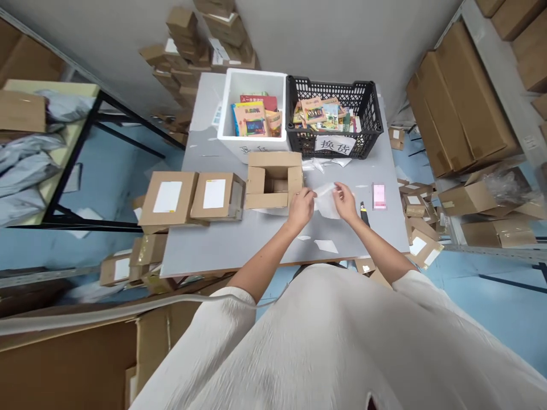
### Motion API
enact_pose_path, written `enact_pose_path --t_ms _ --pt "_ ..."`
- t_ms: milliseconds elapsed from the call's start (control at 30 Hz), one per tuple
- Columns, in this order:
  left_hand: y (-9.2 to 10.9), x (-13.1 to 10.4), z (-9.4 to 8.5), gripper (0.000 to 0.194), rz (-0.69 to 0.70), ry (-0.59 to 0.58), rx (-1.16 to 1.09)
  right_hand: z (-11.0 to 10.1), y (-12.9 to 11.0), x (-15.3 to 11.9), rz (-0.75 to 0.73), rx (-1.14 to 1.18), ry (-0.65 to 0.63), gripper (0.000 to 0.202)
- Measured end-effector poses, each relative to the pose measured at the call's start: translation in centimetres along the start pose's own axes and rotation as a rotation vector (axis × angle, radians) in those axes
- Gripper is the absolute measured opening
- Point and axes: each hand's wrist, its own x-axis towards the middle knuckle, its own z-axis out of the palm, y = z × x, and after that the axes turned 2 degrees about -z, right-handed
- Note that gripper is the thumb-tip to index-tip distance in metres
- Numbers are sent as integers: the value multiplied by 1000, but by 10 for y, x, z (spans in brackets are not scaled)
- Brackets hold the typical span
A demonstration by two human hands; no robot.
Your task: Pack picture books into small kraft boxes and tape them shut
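Observation:
Between my two hands a thin whitish sheet (326, 203) is held up over the grey table (265, 245). My left hand (302, 206) is closed on the sheet's left edge, close beside an open cardboard box (274, 200) whose flaps are spread and whose inside shows brown. My right hand (344, 201) pinches the sheet's upper right edge. Just right of that hand lies a black and yellow cutter (364, 214). A phone with a pink screen (379, 196) rests farther right. Paper scraps (326, 246) lie in front of the hands.
Two closed boxes with white labels (167, 197) (216, 195) stand at the table's left. Behind are a white foam box (231, 108) and a black crate (365, 134), both holding booklets. Shelves and stacked cartons (465, 102) flank the table.

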Motion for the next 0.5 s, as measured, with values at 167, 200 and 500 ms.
enact_pose_path --t_ms 167,200,500 --pt "-22 11 -25 27 -41 238 -235 20 -42 4 -343 -45 -125 47" --pt "-26 13 -29 25 -58 267 -268 26 -48 7 -358 -69 -135 42" --pt "-75 7 -61 16 -55 360 -356 99 -104 62 -333 -89 -123 31"
